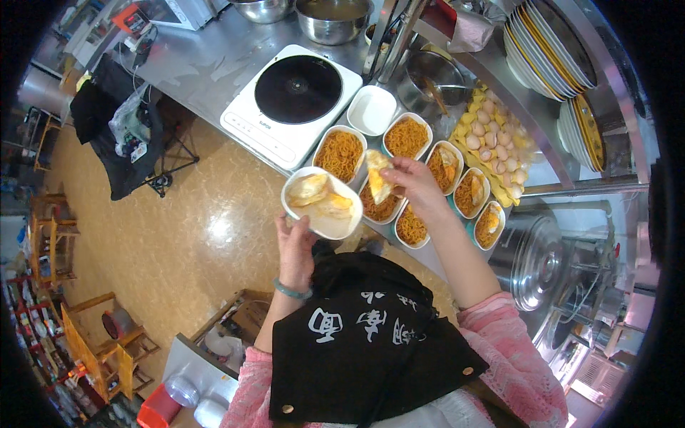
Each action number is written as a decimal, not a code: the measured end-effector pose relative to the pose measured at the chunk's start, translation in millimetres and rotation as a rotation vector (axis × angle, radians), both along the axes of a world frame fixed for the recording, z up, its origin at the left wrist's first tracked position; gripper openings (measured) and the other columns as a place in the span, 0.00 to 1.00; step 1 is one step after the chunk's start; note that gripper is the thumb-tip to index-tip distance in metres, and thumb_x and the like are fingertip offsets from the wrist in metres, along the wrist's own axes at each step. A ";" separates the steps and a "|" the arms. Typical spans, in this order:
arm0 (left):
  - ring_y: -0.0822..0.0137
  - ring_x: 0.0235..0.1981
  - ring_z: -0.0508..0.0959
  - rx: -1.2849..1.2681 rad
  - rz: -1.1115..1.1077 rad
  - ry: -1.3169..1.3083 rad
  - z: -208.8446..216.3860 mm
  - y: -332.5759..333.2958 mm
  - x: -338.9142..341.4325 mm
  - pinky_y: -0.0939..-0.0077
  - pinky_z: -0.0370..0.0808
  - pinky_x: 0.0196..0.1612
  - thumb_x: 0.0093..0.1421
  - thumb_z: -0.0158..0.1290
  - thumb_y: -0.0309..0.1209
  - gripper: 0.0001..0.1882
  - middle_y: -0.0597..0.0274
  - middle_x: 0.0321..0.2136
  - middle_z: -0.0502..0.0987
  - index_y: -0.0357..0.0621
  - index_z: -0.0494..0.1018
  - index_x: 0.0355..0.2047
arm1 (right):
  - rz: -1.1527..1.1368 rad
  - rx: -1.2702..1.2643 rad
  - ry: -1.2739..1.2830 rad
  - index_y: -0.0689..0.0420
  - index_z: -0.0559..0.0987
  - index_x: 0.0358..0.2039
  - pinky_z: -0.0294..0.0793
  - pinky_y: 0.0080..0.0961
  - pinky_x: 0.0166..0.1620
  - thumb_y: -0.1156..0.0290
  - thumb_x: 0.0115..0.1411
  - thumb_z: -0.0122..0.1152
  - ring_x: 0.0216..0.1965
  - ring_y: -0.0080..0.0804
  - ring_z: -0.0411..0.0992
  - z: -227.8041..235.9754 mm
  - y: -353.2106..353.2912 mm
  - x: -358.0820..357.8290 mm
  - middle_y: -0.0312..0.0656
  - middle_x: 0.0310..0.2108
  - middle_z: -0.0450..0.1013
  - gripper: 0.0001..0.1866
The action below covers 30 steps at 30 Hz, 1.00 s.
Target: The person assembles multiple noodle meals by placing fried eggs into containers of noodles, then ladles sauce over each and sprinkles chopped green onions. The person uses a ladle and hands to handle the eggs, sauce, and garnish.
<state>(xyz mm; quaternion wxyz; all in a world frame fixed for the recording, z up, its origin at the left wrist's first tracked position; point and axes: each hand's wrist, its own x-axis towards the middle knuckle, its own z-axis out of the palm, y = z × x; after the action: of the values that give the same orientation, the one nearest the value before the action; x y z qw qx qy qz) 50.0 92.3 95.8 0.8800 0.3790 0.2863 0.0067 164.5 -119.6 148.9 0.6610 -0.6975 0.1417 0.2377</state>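
My left hand (295, 246) grips a white rounded rectangular bowl (312, 217) from below, its thumb at the near rim. Inside the bowl lie fried eggs (308, 190), folded and partly overlapping. A fried egg (377, 178) with a yellow yolk is pinched in my right hand (414, 182), just right of that bowl and above the noodle bowls. Under and around it stand several white bowls of orange-brown noodles (338, 154). Three at the right have a fried egg (489, 220) on top. My right forearm passes close to the nearer bowls.
A white induction cooker (239, 123) with a round black top stands left of the bowls, beside an unfilled white bowl (372, 110). Behind are a steel pot (421, 89) and a yellow tray of shell eggs (492, 135). Stacked plates (546, 50) sit on a shelf; a large steel pot (531, 246) stands right.
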 end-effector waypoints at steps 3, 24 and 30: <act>0.64 0.43 0.72 0.020 0.083 -0.060 -4.4 23.0 -5.2 0.67 0.71 0.45 0.55 0.51 0.28 0.25 0.58 0.44 0.69 0.50 0.54 0.51 | 0.039 -0.105 -0.177 0.61 0.73 0.38 0.62 0.13 0.30 0.71 0.50 0.61 0.27 0.18 0.66 -3.3 -33.3 24.3 0.33 0.28 0.72 0.15; 0.63 0.49 0.68 0.055 0.198 -0.112 -3.9 41.7 0.5 0.65 0.68 0.50 0.55 0.49 0.29 0.28 0.58 0.51 0.63 0.45 0.53 0.56 | 0.284 -1.340 -0.572 0.61 0.74 0.30 0.72 0.37 0.38 0.70 0.44 0.60 0.34 0.46 0.72 -70.7 -45.3 100.1 0.50 0.32 0.72 0.12; 0.63 0.51 0.67 0.110 0.145 -0.100 0.0 39.0 8.5 0.65 0.67 0.50 0.57 0.48 0.32 0.28 0.59 0.52 0.63 0.45 0.53 0.57 | 0.296 -1.300 -0.478 0.60 0.75 0.27 0.72 0.36 0.38 0.67 0.44 0.61 0.35 0.45 0.72 -92.2 -28.4 93.6 0.50 0.29 0.73 0.11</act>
<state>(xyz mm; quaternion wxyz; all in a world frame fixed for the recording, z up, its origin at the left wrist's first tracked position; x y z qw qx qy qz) 58.5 131.4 95.7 0.8682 0.4043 0.2680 0.1048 258.2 -148.0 56.7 0.0843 -0.9959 0.0096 0.0329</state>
